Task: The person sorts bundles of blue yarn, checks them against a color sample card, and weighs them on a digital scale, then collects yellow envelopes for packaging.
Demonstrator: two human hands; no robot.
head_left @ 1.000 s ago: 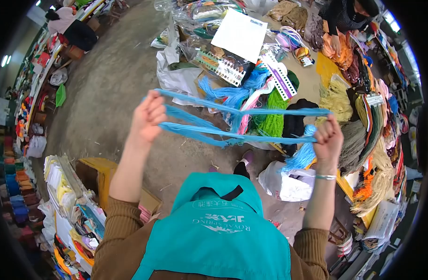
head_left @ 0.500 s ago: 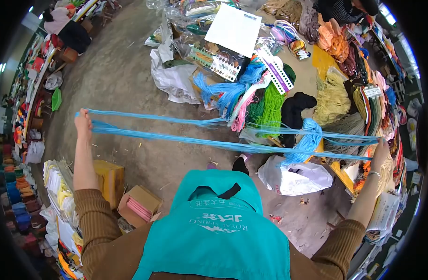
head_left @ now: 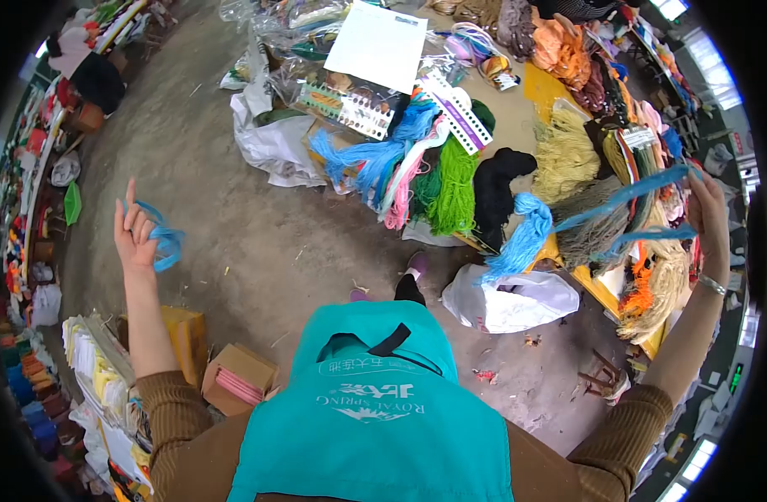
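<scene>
My left hand is raised at the left over the concrete floor, its fingers apart and the index finger pointing up. A small loose loop of blue yarn curls at its fingertips. At the far right, my right hand is closed on blue yarn strands, which run leftward in two bands. The bands reach toward a knotted light-blue skein hanging at the table edge. Between that skein and my left hand, no stretched strands show.
A table ahead carries several yarn bundles, including green, black and cream, and a white sheet. A white bag sits below its edge. Boxes and stacked papers stand at lower left.
The blue yarn stretched taut between both hands has gone slack and parted from view in the middle. My left fingers have opened; my right hand has risen. The view has shifted right.
</scene>
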